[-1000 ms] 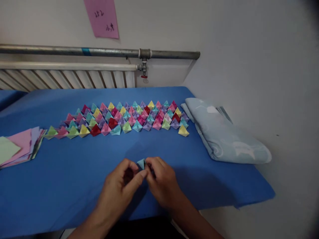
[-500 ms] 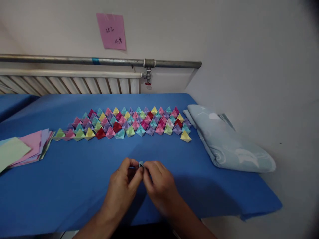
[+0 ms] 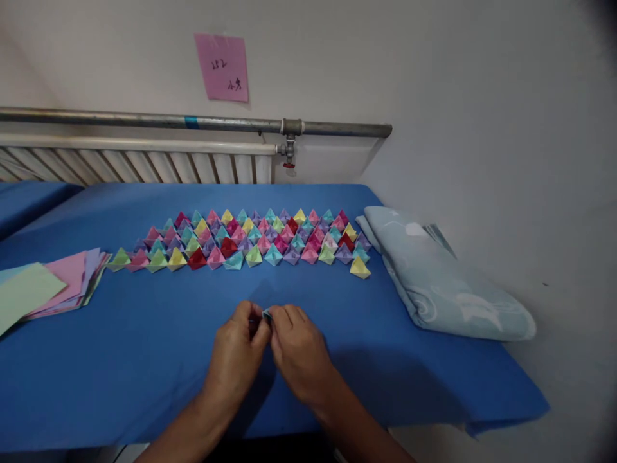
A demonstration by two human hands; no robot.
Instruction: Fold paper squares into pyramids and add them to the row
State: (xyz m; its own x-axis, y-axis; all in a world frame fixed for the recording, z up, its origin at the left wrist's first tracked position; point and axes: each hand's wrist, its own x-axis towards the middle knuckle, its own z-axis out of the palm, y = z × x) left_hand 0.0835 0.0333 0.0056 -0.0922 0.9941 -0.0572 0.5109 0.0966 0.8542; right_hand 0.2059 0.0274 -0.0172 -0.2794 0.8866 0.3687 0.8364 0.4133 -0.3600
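Between my fingertips, above the blue cloth, is a small piece of folded light-blue paper (image 3: 267, 314), mostly hidden by the fingers. My left hand (image 3: 241, 347) pinches it from the left with thumb and forefinger. From the right, my right hand (image 3: 296, 347) grips the same paper, its fingers pressed together. Beyond the hands stand rows of small folded paper boats (image 3: 253, 256) in many colours. A single yellow paper boat (image 3: 360, 267) sits at the near right end of the rows.
Loose coloured paper sheets (image 3: 67, 280) lie in a stack at the left. A folded pale-blue blanket (image 3: 443, 283) rests at the right on the blue cloth (image 3: 159, 360). Behind are a white radiator (image 3: 193, 166), a metal pipe (image 3: 241, 123) and a pink note (image 3: 223, 67) on the wall.
Both hands have drawn slightly closer together, and the right has shifted a little left. Less of the light-blue paper shows now. The camera view has tilted slightly.
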